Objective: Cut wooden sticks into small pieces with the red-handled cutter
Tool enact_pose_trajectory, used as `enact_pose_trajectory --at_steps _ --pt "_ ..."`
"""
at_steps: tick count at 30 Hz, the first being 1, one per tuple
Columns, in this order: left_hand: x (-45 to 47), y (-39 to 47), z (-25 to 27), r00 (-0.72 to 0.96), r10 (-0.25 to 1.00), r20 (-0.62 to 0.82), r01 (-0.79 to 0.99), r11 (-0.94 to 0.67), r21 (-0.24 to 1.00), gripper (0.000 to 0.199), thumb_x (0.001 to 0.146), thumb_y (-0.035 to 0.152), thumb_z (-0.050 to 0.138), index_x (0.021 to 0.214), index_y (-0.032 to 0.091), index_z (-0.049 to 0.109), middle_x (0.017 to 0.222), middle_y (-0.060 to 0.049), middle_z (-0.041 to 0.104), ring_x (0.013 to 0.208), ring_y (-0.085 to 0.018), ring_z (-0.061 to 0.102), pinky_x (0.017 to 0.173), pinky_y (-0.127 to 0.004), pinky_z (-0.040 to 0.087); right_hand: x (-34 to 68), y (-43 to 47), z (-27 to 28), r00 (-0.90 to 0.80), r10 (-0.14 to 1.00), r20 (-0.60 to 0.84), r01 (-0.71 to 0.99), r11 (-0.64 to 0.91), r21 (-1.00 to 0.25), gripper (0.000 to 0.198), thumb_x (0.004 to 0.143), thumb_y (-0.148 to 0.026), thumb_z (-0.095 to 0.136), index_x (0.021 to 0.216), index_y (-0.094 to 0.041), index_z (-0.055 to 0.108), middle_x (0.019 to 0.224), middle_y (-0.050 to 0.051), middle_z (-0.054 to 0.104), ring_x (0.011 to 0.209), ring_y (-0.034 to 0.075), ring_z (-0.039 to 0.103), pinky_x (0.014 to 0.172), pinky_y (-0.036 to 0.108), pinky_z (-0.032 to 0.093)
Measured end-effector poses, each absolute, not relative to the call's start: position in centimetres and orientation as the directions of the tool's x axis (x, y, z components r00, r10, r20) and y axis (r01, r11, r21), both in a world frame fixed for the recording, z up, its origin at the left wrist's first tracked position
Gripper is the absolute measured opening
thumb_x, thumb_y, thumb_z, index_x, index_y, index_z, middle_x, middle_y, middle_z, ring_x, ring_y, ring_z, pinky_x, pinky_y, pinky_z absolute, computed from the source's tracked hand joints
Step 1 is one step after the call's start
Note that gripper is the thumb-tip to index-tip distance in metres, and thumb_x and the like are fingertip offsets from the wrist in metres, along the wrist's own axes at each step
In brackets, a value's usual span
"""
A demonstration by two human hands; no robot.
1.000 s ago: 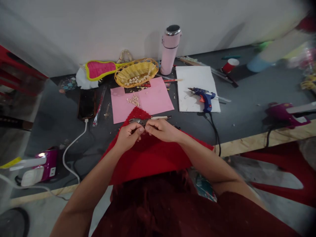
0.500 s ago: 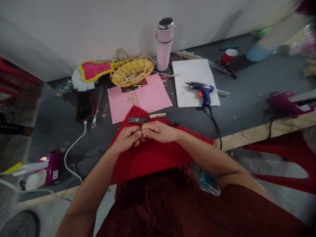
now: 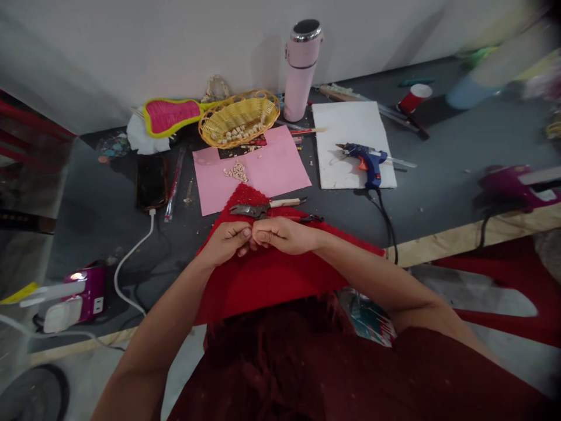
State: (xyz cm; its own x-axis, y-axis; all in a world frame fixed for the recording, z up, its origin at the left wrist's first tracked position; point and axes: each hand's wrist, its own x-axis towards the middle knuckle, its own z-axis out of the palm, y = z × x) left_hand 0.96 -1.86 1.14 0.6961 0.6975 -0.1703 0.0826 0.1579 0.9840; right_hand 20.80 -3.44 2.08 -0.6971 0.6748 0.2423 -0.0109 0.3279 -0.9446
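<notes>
My left hand (image 3: 228, 241) and my right hand (image 3: 280, 234) meet fingertip to fingertip above a red cloth (image 3: 263, 286). Both are closed in a pinch; whatever lies between the fingers is hidden or too small to make out. Just beyond them, dark-jawed pliers (image 3: 249, 211) rest on the cloth, beside a thin tool with a pale handle (image 3: 284, 202). Past the cloth's far corner, a small heap of pale pieces (image 3: 237, 171) lies on pink paper (image 3: 284, 158). A yellow wicker basket (image 3: 239, 112) behind it holds more pale pieces.
A blue glue gun (image 3: 368, 162) lies on a white board (image 3: 350, 120) at right, its cord running to the table's front edge. A pink tumbler (image 3: 301, 73) stands by the wall. To the left are a charging phone (image 3: 151, 182) and a purple power socket (image 3: 92, 295).
The view has shifted slightly, so the table items sit a little differently in the picture. Both hands stay pinched together above the red cloth.
</notes>
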Motion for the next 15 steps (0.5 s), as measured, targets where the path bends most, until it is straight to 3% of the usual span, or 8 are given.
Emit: enact_pose_trajectory --at_steps 3,9,12,15 --pt "1.29 -1.87 0.83 0.672 0.722 -0.164 -0.025 0.243 0.97 0.039 0.084 0.048 0.058 0.07 0.012 0.062 0.064 -0.004 0.061 0.046 -0.006 0.047 0.043 -0.018 0.038 20.84 -3.48 2.55 -0.663 0.709 0.238 -0.046 0.279 -0.959 0.034 0.098 -0.038 0.036 0.08 -0.015 0.053 0.075 0.002 0.056 0.067 0.008 0.049 0.063 0.023 0.04" --pt "1.82 -1.51 0.71 0.62 0.766 -0.167 -0.097 0.287 0.953 0.031 0.084 0.045 0.06 0.084 0.013 0.063 0.074 -0.005 0.063 0.053 -0.008 0.053 0.049 -0.019 0.043 21.3 -2.75 2.2 -0.426 0.9 0.093 -0.243 -0.015 -0.97 0.025 0.093 -0.039 0.047 0.084 -0.017 0.053 0.07 -0.003 0.051 0.053 0.005 0.043 0.048 0.019 0.036" --pt "1.86 -1.61 0.62 0.607 0.78 -0.152 -0.065 0.239 0.969 0.029 0.084 0.042 0.061 0.091 0.014 0.064 0.077 -0.005 0.065 0.054 -0.008 0.055 0.051 -0.019 0.046 21.24 -2.54 1.92 -0.402 0.915 0.031 -0.315 -0.106 -0.943 0.009 0.087 -0.027 0.052 0.089 -0.018 0.052 0.077 -0.002 0.053 0.054 0.005 0.045 0.047 0.019 0.037" --pt "1.89 -1.86 0.52 0.571 0.813 -0.118 -0.04 0.171 0.984 0.025 0.084 0.039 0.062 0.086 0.014 0.065 0.075 -0.004 0.065 0.052 -0.006 0.053 0.05 -0.018 0.046 21.14 -2.62 1.86 -0.459 0.888 0.032 -0.294 -0.118 -0.949 0.009 0.083 -0.021 0.053 0.091 -0.017 0.052 0.076 -0.002 0.053 0.054 0.005 0.046 0.048 0.019 0.038"
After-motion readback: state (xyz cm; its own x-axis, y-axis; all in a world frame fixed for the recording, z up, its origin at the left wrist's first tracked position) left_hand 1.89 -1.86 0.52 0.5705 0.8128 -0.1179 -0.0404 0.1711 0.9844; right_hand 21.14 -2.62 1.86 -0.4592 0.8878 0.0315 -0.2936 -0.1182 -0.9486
